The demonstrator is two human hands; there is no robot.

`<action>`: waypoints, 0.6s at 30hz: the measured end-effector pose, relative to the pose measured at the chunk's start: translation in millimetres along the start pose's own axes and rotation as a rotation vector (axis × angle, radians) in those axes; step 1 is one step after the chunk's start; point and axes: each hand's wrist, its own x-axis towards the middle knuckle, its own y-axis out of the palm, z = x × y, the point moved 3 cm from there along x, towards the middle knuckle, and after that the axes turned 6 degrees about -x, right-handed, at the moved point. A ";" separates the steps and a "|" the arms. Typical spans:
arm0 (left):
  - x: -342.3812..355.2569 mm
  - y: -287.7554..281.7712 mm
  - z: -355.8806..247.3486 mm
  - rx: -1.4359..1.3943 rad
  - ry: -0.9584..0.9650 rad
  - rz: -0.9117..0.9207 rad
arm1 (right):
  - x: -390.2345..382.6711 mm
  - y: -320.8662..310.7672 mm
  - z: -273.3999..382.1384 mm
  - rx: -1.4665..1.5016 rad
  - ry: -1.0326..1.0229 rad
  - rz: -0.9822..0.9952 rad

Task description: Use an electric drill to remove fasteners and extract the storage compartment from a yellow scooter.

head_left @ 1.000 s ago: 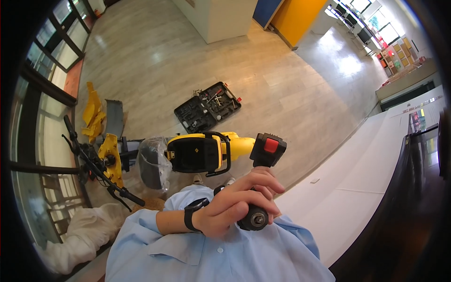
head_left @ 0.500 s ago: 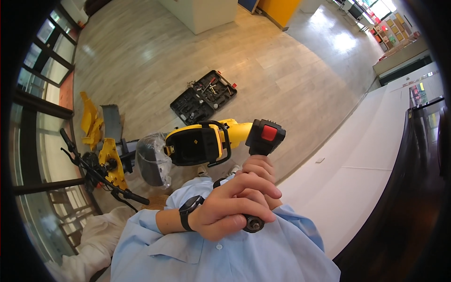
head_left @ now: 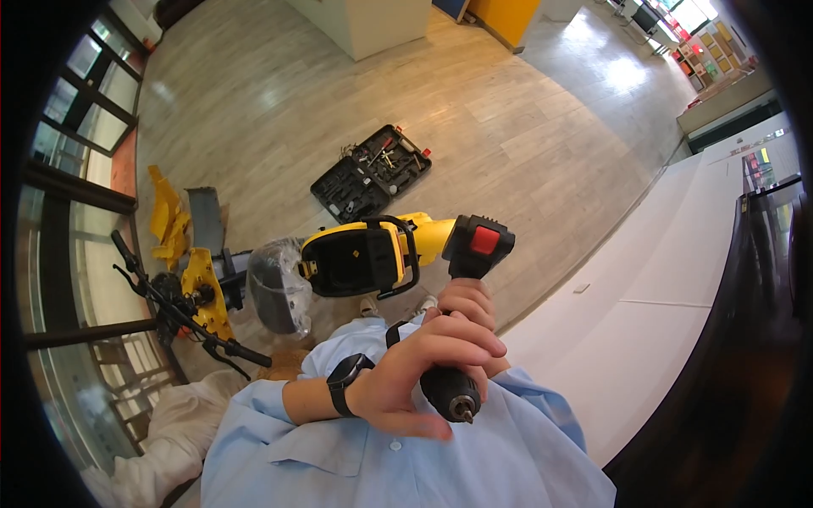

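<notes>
A black cordless drill (head_left: 449, 388) is held close in front of my chest, its chuck and a short bit toward me and its battery base with a red patch at the far end. My right hand (head_left: 467, 303) wraps round the handle just below the battery. Over the chuck end lies my left hand (head_left: 398, 372), with a black watch on its wrist. Its fingers stretch across the top of the drill, and the thumb stands apart from the chuck. Part of the drill's body is hidden behind this hand.
A yellow electric scooter (head_left: 351, 258) with an open compartment and a plastic-wrapped seat (head_left: 279, 288) stands ahead. Handlebars (head_left: 182, 313) are at left, near loose yellow panels (head_left: 168, 220). An open black toolbox (head_left: 370, 173) lies on the floor. A white surface (head_left: 644, 279) runs along the right.
My left hand has loosened from the chuck, its thumb moving down and away. More of the chuck and the bit now show. My right hand keeps its hold on the handle.
</notes>
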 end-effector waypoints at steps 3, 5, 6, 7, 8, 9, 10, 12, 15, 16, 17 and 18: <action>-7.5 12.4 -1.7 -0.077 -0.011 -0.208 | 2.0 6.0 -5.4 -0.006 -0.039 -0.045; -8.3 14.1 0.1 -0.005 -0.009 -0.190 | 4.6 10.3 -5.0 -0.020 -0.072 -0.144; -6.3 12.0 1.5 0.001 0.003 -0.209 | 6.6 10.0 -5.9 -0.021 -0.068 -0.142; -5.5 10.8 2.3 0.008 0.014 -0.227 | 8.5 9.6 -5.9 -0.030 -0.080 -0.138; -8.0 11.4 2.2 0.008 0.009 -0.230 | 8.7 10.0 -5.2 -0.035 -0.090 -0.136; -12.2 11.6 3.2 -0.095 -0.033 -0.229 | 7.4 12.2 -4.6 -0.032 -0.085 -0.137; -16.0 11.1 3.2 -0.198 -0.075 -0.227 | 5.8 15.0 -4.1 0.003 -0.062 -0.166; -10.0 -12.4 6.9 -0.052 -0.073 -0.068 | 5.6 9.9 -5.4 0.027 -0.044 -0.193; -4.8 -7.0 7.3 -0.030 -0.103 -0.092 | 10.8 8.5 -7.7 0.026 0.001 0.059; -6.4 -1.5 8.3 -0.164 -0.138 -0.282 | 11.3 13.0 -5.8 0.026 -0.015 -0.098; -9.0 -2.3 9.4 -0.299 -0.169 -0.474 | 10.7 14.7 -4.5 0.025 -0.031 -0.252; -11.3 -6.9 9.8 -0.234 -0.157 -0.418 | 4.7 11.7 -11.0 0.072 -0.020 -0.066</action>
